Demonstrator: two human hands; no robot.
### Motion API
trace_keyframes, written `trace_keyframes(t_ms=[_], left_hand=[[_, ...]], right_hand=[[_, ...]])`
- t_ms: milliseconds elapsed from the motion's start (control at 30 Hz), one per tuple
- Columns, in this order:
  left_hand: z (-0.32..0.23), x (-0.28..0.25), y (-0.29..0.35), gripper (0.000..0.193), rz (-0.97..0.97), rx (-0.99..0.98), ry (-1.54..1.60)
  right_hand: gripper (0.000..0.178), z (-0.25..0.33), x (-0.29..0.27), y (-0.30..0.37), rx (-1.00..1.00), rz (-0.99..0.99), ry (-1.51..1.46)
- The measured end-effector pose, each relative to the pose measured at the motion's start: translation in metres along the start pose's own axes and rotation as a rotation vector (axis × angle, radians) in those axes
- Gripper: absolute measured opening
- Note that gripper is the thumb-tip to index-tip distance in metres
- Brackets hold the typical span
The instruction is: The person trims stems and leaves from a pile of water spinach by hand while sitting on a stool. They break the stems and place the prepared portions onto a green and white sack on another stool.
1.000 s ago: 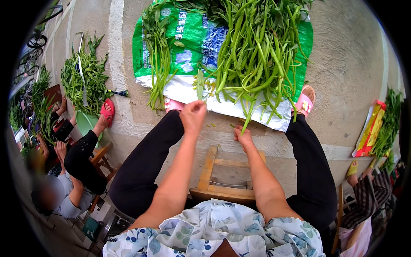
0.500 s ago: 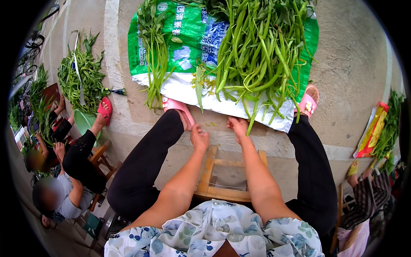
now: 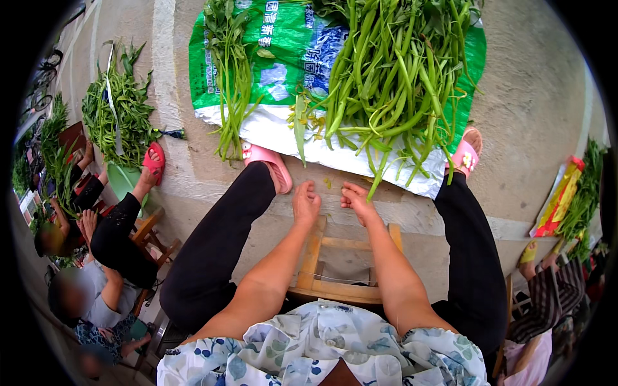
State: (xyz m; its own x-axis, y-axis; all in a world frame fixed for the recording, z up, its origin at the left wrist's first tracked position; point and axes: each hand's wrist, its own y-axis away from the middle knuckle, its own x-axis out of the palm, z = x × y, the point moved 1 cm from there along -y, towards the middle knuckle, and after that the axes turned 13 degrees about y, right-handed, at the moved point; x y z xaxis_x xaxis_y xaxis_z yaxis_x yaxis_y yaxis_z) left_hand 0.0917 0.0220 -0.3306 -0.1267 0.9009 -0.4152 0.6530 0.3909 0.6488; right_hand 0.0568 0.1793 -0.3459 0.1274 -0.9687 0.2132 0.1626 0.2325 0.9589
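Note:
My left hand [image 3: 306, 203] and my right hand [image 3: 356, 199] are a short way apart, low over the concrete between my feet. The left hand's fingers are curled together, and whatever they may hold is hidden. On the right hand, thumb and fingers are bent into a pinch; I cannot make out anything in it. Just beyond is a green and white plastic sack [image 3: 277, 122] spread flat. A large heap of long green leafy stems [image 3: 399, 83] covers its right part, one stem end hanging down beside my right hand. A smaller bunch of stems [image 3: 235, 83] lies at its left.
My pink slippers [image 3: 267, 166] flank the sack's near edge. A wooden stool [image 3: 312, 257] stands under me. On the left, a person [image 3: 112, 283] sits near a tied bundle of greens [image 3: 116, 116] and a green basin [image 3: 122, 183]. At right, more greens [image 3: 579, 199] lie by a red-yellow bag [image 3: 560, 196].
My right hand has drawn slightly toward me and its fingers show more plainly. My left hand has shifted a little right and away from me. The stems on the sack look the same.

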Motion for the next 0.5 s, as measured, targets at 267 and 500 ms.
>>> trace_keyframes(t_ms=[267,500], left_hand=[[-0.027,0.025,-0.016,0.038,0.124,0.165,-0.22],[-0.022,0.025,-0.019,0.012,0.07,0.317,-0.179]], right_hand=[[0.036,0.0,-0.03,0.002,0.009,-0.157,0.061],[0.023,-0.022,-0.031,-0.007,-0.127,-0.226,0.395]])
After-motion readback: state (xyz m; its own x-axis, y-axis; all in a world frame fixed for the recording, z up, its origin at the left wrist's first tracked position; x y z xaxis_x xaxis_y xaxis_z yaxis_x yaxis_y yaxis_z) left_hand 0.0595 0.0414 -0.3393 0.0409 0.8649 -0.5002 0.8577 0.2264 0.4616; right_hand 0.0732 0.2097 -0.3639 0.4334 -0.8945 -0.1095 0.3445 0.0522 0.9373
